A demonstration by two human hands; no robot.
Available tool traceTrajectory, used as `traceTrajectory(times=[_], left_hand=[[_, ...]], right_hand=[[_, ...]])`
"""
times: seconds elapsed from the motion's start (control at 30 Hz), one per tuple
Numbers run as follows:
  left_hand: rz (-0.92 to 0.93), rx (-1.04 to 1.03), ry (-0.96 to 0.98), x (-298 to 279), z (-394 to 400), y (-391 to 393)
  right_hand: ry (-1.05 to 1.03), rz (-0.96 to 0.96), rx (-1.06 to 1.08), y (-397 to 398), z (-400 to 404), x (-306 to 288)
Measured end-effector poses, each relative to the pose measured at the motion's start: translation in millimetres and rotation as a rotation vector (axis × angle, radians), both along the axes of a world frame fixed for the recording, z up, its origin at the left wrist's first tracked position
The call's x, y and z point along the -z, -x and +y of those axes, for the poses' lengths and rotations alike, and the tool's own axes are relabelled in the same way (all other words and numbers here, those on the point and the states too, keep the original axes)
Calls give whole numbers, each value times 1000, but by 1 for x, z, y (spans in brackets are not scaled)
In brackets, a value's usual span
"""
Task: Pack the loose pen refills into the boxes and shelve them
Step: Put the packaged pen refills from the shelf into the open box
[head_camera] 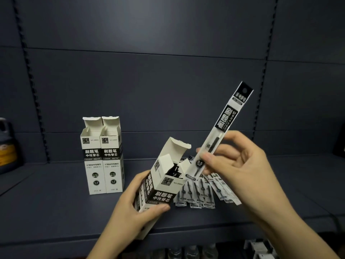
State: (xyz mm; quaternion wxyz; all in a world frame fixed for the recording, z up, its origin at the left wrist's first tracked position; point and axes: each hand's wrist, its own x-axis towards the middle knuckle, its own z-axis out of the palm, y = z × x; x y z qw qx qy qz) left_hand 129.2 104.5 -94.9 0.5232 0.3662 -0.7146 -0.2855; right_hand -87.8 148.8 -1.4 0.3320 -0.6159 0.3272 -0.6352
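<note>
In the head view, the left hand (130, 208) holds an open box (162, 186) tilted toward the right, its fingers wrapped round the lower body and the thumb pressed on the printed front. The top flap stands up and dark refill packs already show inside the mouth. The right hand (240, 165) pinches one sleeved pen refill (220, 131) between thumb and fingers near its lower third, the long pack slanting up and to the right, its bottom end just beside the box mouth but not yet inside.

Behind and under the right hand a pile of loose refills (201, 193) lies fanned on the dark shelf (56, 202). To the left two more boxes (102, 156) stand upright, touching each other, flaps open. At the far left edge part of a dark jug (7, 146) shows; what it holds I cannot tell.

The step in hand looks like feeding this refill into the held box. Several things could go wrong. The pack's lower corner may catch on the side flap or on the packs already inside, and bend or buckle the thin sleeve. The pinch sits low on a long pack, so the free upper end could swing and twist the refill out of line. The box is held at a slant over the shelf edge; a looser hold could let it slip, or spill its contents.
</note>
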Motion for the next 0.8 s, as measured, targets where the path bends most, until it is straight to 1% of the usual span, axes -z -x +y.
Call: traceTrajectory(times=[0.17,0.3,0.47,0.63,0.8], left_hand=[[-7,1,-10,-2,2,2],[-16,10,-14,-1,3,1],[-15,20,1,-2,3,3],[-12,18,4,-1,1,2],[-10,16,14,1,0,2]], right_hand=[[66,63,69,-11,-4,-6],[59,83,81,-19,-9,-5],[83,204,167,-21,-16,1],[69,292,123,-23,-16,6],[135,418,163,-25,-17,9]])
